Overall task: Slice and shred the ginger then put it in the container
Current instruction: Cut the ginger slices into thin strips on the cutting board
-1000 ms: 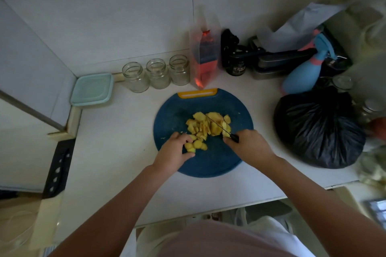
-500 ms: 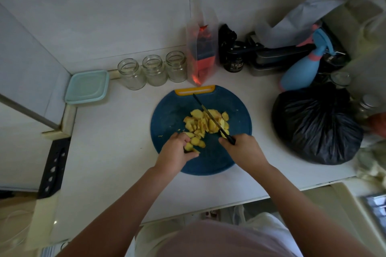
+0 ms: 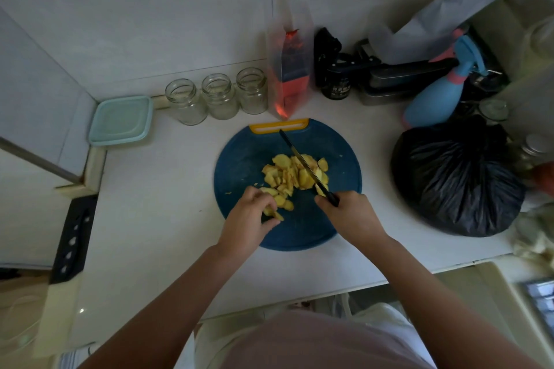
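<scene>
Bench: white bench (image 3: 156,219) set into a tiled corner.
Centre: round blue cutting board (image 3: 248,159), yellow handle edge toward the wall.
Back row: three empty glass jars (image 3: 218,96), a lidded teal container (image 3: 120,120), a red pouch (image 3: 289,69).
Right: tied black plastic bag (image 3: 455,183), blue spray bottle (image 3: 434,99).

The table (image 3: 156,219) is white, smooth and a little shiny. The round blue board (image 3: 245,159) looks like matt plastic, with a yellow plastic strip at its far edge. The ginger slices (image 3: 295,175) look pale yellow and moist. The knife (image 3: 302,163) has a thin dark blade and a black grip. Three jars (image 3: 217,96) are clear, shiny glass. The box lid (image 3: 120,120) is smooth, pale green plastic. The black bag (image 3: 455,180) is thin, crinkly, shiny plastic. The spray bottle (image 3: 434,99) is smooth blue plastic with pink parts. The wall (image 3: 150,9) is smooth and white.
</scene>
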